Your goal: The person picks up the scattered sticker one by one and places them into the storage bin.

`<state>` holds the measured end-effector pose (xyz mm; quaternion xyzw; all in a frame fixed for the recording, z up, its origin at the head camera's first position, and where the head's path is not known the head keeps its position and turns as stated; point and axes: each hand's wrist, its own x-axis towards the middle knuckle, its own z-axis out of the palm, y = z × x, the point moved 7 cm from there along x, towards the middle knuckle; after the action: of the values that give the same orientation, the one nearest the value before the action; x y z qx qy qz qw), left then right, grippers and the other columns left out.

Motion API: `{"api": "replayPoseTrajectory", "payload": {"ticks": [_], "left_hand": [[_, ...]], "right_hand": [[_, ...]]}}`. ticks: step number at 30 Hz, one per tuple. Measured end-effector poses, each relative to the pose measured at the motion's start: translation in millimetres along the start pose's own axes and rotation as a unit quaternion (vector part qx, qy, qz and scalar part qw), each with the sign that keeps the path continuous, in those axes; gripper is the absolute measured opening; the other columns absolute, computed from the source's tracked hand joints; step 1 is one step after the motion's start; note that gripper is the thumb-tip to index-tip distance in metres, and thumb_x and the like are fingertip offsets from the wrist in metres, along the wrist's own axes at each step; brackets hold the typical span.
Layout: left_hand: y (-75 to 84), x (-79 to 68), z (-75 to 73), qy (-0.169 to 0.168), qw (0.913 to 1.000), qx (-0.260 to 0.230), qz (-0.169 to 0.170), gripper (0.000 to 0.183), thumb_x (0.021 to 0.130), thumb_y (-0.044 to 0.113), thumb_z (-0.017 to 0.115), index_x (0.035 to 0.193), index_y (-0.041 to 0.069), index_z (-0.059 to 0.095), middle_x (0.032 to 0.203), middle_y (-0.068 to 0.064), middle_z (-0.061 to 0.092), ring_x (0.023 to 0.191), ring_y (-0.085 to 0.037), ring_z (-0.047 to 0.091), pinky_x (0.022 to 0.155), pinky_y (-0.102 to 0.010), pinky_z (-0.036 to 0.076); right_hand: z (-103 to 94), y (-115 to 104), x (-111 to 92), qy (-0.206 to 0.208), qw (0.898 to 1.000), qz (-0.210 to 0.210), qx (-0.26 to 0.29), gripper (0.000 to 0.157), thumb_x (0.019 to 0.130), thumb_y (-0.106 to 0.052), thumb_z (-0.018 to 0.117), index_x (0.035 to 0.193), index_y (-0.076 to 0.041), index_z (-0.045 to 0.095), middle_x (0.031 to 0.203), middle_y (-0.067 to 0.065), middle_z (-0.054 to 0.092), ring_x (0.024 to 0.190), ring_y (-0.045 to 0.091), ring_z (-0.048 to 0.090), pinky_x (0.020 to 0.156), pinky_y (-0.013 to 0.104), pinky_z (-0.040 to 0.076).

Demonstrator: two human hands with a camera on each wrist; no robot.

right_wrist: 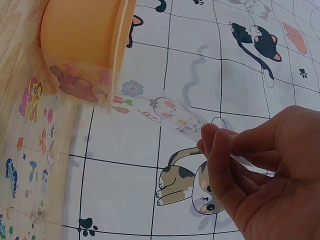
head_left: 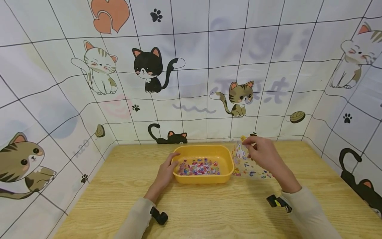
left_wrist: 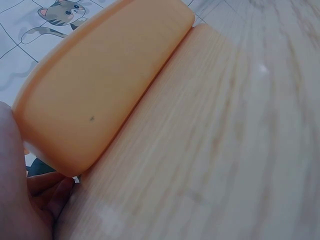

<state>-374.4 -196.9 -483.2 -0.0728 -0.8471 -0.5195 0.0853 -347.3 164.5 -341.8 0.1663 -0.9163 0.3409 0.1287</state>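
A yellow plastic tub (head_left: 203,180) stands on the wooden table, with many small colourful pieces (head_left: 199,168) spread over its bottom. At the tub's left end my left hand (head_left: 165,171) grips it, thumb near the rim; in the left wrist view the fingers (left_wrist: 52,192) curl at the tub's end. My right hand (head_left: 264,154), raised beyond the tub's right end, pinches a clear sticker sheet (right_wrist: 170,112) between thumb and fingertips. The strip is see-through, printed with cartoon figures, and hangs down toward the tub's side in the right wrist view.
To the right of the tub, more clear sheet with small coloured stickers (head_left: 252,173) lies on the table (head_left: 209,205). A wall covering (head_left: 194,76) with cat drawings and grid lines encloses the back and both sides. Each wrist wears a black strap with a small device.
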Motion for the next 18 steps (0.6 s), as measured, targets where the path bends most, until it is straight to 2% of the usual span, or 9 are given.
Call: {"api": "replayPoseTrajectory", "payload": {"ticks": [7,18], "left_hand": [[-2.8,1.4,0.5,0.000,0.9999,0.017,-0.002,0.037,0.107,0.023,0.048,0.144,0.024,0.056,0.158,-0.012,0.050,0.149,-0.037,0.043,0.121,-0.060,0.034],[-2.3,2.1,0.1,0.002,0.9997,0.022,0.007,0.037,0.107,0.023,0.048,0.143,0.023,0.056,0.158,-0.012,0.051,0.149,-0.038,0.044,0.121,-0.061,0.034]], "right_hand": [[4.6,-0.1,0.6,-0.003,1.000,-0.011,-0.013,0.022,0.104,-0.007,0.055,0.117,0.000,0.071,0.082,0.011,0.073,0.058,0.015,0.063,0.044,0.029,0.043],[6.4,0.6,1.2,-0.005,1.000,-0.015,-0.018,0.021,0.104,-0.006,0.055,0.117,0.000,0.071,0.082,0.015,0.073,0.057,0.014,0.061,0.045,0.028,0.042]]}}
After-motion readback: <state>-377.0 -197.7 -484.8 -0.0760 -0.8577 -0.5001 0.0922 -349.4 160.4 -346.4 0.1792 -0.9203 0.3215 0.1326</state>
